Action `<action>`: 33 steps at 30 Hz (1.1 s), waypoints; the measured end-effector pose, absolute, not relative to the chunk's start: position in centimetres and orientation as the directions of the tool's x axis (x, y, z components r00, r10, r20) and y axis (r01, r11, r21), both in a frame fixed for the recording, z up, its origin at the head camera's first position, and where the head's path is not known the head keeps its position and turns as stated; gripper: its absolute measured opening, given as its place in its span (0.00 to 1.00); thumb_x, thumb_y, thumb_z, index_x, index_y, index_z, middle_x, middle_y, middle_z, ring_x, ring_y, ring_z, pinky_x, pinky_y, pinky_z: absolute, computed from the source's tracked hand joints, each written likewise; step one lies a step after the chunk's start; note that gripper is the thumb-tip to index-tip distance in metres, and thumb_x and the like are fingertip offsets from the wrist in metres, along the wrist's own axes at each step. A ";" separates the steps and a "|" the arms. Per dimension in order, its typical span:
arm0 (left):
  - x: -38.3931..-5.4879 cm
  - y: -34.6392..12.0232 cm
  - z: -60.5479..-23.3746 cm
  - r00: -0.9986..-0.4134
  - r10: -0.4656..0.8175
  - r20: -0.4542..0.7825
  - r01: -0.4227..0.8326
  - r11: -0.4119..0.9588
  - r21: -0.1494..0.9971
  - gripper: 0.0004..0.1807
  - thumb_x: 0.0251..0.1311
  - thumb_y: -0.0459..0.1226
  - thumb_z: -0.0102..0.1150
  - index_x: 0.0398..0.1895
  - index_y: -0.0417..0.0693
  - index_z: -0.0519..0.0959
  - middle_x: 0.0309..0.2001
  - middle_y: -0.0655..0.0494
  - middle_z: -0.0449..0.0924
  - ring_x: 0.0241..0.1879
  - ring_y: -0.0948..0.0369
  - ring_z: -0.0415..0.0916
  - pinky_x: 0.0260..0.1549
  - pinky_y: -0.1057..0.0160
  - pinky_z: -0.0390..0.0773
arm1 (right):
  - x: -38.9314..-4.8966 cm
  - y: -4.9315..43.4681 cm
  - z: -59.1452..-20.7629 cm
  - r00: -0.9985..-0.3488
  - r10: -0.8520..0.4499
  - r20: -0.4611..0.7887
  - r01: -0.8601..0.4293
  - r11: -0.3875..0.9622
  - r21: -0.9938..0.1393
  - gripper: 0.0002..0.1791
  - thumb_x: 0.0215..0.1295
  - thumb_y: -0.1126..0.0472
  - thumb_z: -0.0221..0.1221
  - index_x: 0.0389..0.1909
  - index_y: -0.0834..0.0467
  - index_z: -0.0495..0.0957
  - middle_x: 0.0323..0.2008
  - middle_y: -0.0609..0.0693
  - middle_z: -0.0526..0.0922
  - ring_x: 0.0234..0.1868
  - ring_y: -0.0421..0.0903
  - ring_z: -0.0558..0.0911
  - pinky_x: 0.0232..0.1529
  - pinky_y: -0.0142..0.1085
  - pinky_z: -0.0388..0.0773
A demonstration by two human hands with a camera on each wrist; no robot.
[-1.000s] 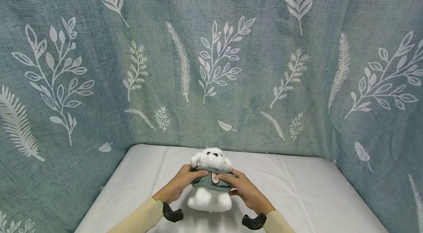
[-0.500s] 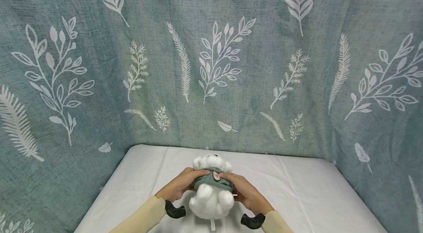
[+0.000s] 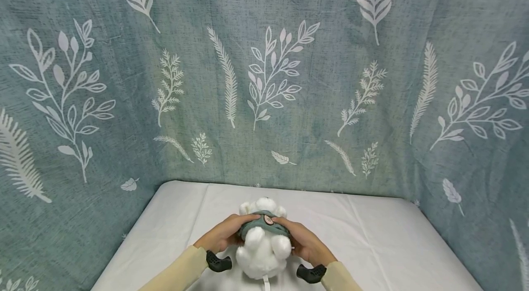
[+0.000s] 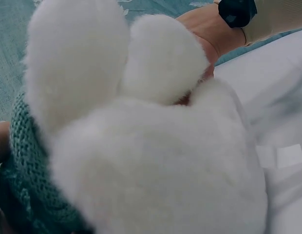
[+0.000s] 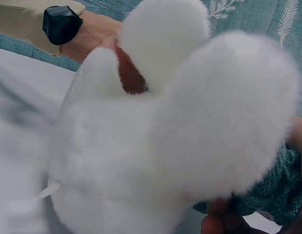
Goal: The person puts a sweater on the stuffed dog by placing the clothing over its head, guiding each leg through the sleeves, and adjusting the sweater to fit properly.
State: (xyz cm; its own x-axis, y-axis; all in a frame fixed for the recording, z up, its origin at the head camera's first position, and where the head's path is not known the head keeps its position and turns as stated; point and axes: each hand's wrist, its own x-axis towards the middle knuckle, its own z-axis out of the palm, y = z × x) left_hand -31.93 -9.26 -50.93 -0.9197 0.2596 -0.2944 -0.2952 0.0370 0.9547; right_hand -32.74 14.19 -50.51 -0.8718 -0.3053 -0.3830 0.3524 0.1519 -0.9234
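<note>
One fluffy white plush dog [image 3: 262, 254] in a dark green knitted sweater [image 3: 270, 226] is between two bare hands near the front of a white cloth-covered table [image 3: 347, 231]. The left hand [image 3: 227, 232] and right hand [image 3: 305, 238] grip it from opposite sides, thumbs over the sweater's front, close to one small oval badge [image 3: 268, 220]. Two rounded white legs [image 3: 281, 247] jut toward the head camera, and one narrow white fabric strip [image 3: 266, 284] trails from the base. Two cream sleeves [image 3: 175, 270] show, with one black wrist device [image 3: 219, 262] at each wrist.

A second ago the dog was nearly upright, eyes and nose in sight; now it is tipped back, head away, underside showing, with both hands holding on throughout. Whether the base touches the cloth I cannot tell.

White cloth runs out left and right of the hands and behind the dog's head, up to the table's rounded far edge, where a blue-green curtain [image 3: 239, 158] with white leaf prints rises; the curtain also flanks both sides, and the near edge lies out of frame
</note>
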 end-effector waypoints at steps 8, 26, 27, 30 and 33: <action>-32.3 -9.3 -51.8 -0.910 0.259 -0.324 -0.341 -0.024 0.940 0.39 0.62 0.58 0.67 0.61 0.34 0.78 0.54 0.43 0.80 0.48 0.54 0.81 0.47 0.54 0.81 | -33.1 14.1 -51.1 -0.848 -0.316 -0.426 0.405 0.133 -0.905 0.41 0.61 0.32 0.65 0.60 0.63 0.79 0.45 0.54 0.88 0.44 0.49 0.86 0.42 0.44 0.83; -32.1 -10.2 -52.2 -0.915 0.252 -0.315 -0.293 0.120 0.949 0.32 0.67 0.59 0.60 0.52 0.37 0.82 0.46 0.46 0.83 0.41 0.54 0.82 0.41 0.56 0.83 | -32.9 14.3 -51.7 -0.857 -0.286 -0.429 0.390 0.186 -0.902 0.42 0.64 0.28 0.59 0.56 0.65 0.79 0.41 0.54 0.87 0.40 0.49 0.85 0.38 0.40 0.82; -32.1 -10.4 -51.9 -0.924 0.239 -0.300 -0.263 0.177 0.949 0.31 0.68 0.59 0.59 0.50 0.38 0.82 0.45 0.47 0.82 0.41 0.55 0.81 0.40 0.56 0.82 | -32.8 14.6 -51.5 -0.866 -0.276 -0.418 0.370 0.209 -0.905 0.43 0.65 0.27 0.57 0.55 0.65 0.79 0.38 0.54 0.87 0.38 0.48 0.84 0.37 0.39 0.82; -31.7 -10.9 -50.8 -0.955 0.180 -0.237 -0.172 0.317 0.933 0.25 0.70 0.56 0.58 0.47 0.42 0.80 0.45 0.49 0.80 0.41 0.55 0.77 0.40 0.52 0.79 | -32.2 15.7 -51.0 -0.899 -0.248 -0.361 0.296 0.264 -0.918 0.46 0.65 0.23 0.52 0.55 0.64 0.75 0.29 0.51 0.82 0.30 0.46 0.80 0.32 0.39 0.79; -31.0 -11.3 -49.4 -0.980 0.153 -0.123 -0.058 0.377 0.925 0.20 0.72 0.52 0.59 0.48 0.44 0.78 0.48 0.51 0.77 0.49 0.54 0.76 0.45 0.48 0.77 | -31.3 16.7 -50.5 -0.932 -0.243 -0.269 0.195 0.289 -0.937 0.44 0.68 0.25 0.52 0.62 0.61 0.68 0.26 0.50 0.76 0.25 0.45 0.75 0.29 0.39 0.76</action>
State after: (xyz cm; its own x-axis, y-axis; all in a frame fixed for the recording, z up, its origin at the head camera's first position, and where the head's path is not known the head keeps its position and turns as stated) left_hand -30.98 -11.26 -49.39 -0.9805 0.1532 -0.1234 -0.0576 0.3766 0.9246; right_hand -31.32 16.66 -50.50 -0.9321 -0.2426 -0.2689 0.1951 0.2893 -0.9371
